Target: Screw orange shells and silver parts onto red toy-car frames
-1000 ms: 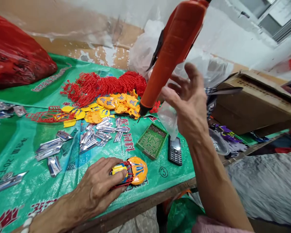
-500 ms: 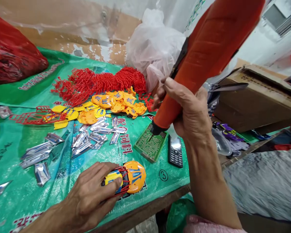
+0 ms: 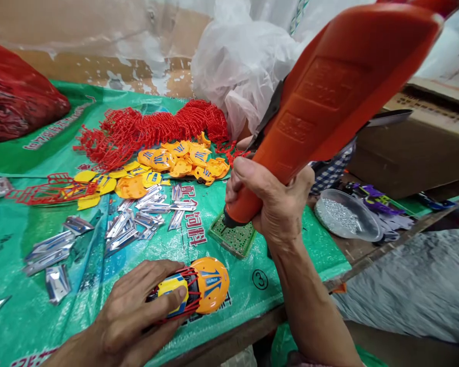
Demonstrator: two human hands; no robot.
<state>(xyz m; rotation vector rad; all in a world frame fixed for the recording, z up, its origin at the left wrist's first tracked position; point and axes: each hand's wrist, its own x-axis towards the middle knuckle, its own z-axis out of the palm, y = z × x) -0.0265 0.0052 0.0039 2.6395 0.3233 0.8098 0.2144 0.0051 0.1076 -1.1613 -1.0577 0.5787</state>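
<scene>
My left hand [image 3: 137, 306] is wrapped round a toy car [image 3: 211, 285] with an orange hood, a yellow roof and red cage bars, which rests on the green sheet near the table's front edge. In my right hand [image 3: 275, 199] is a large orange electric screwdriver [image 3: 313, 102], tilted with its black nose down. Its thin bit points into a green perforated screw tray [image 3: 233, 244]; whether the bit touches a screw I cannot tell. Small screws fill many of the tray's holes.
Silver parts [image 3: 133, 219], orange hoods [image 3: 176, 158] and red cage frames [image 3: 153, 127] lie in piles behind my hands. A clear tub of screws [image 3: 340, 214] and a cardboard box [image 3: 416, 148] stand at right. A red bag [image 3: 19, 97] is at far left.
The screwdriver has come lower and to the left over the screw tray, its body now hiding more of the tray and phone. My left hand keeps its hold on the toy car.
</scene>
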